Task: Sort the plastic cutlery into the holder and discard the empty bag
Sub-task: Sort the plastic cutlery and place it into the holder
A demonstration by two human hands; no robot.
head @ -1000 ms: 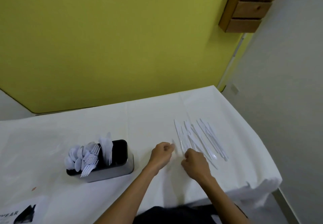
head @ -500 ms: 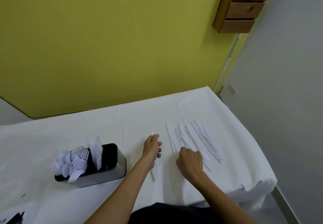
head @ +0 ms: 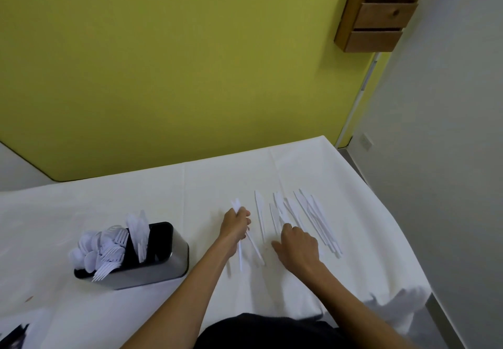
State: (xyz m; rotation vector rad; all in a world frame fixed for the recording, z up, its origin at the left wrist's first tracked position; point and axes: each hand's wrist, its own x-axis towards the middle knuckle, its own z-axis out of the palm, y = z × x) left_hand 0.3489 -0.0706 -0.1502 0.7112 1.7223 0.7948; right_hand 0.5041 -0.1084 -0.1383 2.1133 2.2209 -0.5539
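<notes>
Head view: we are gripping a few white knives point(head: 240, 256) in our left hand point(head: 234, 226), fingers curled around them. Our right hand point(head: 298, 242) is touching the knife pile point(head: 313, 218) near the table's point(head: 163, 190) right edge; we cannot tell if it is pinching any. The holder point(head: 152, 269) is standing toward the left edge.

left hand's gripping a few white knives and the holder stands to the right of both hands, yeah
Not quite. The left hand does grip a few white knives, but the holder stands to the left of it and of the right hand, not to the right. The head view shows it.
</notes>
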